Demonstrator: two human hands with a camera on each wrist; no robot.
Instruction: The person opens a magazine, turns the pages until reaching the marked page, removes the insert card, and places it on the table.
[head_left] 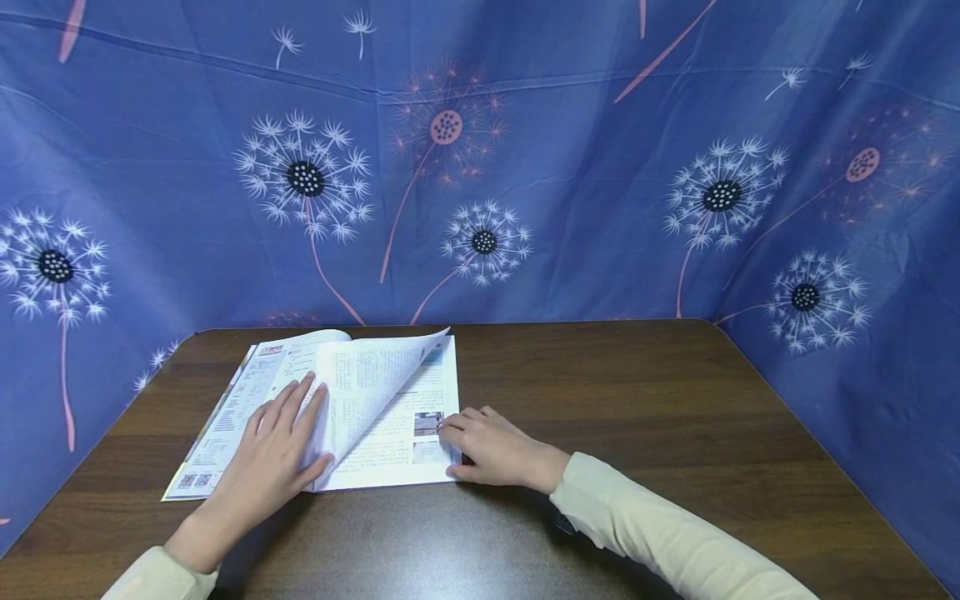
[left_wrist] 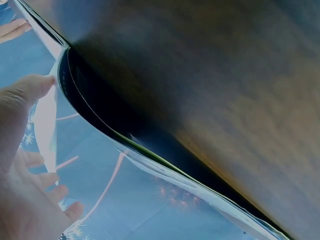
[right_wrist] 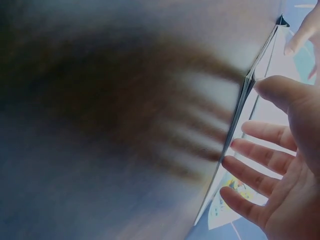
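Note:
An open magazine lies on the table, its pages printed with small text. One page curls up from the right side, its top corner raised and its lower corner folded toward the spine. My left hand rests on the left part near the spine, fingers straight, thumb by the curled page. At the right edge, my right hand touches the right-hand page beside small photos. In the right wrist view, its thumb and fingers are apart, with no page pinched between them.
The brown wooden table extends to the right of the magazine and in front of it. A blue cloth with a dandelion print hangs behind the table and at both sides.

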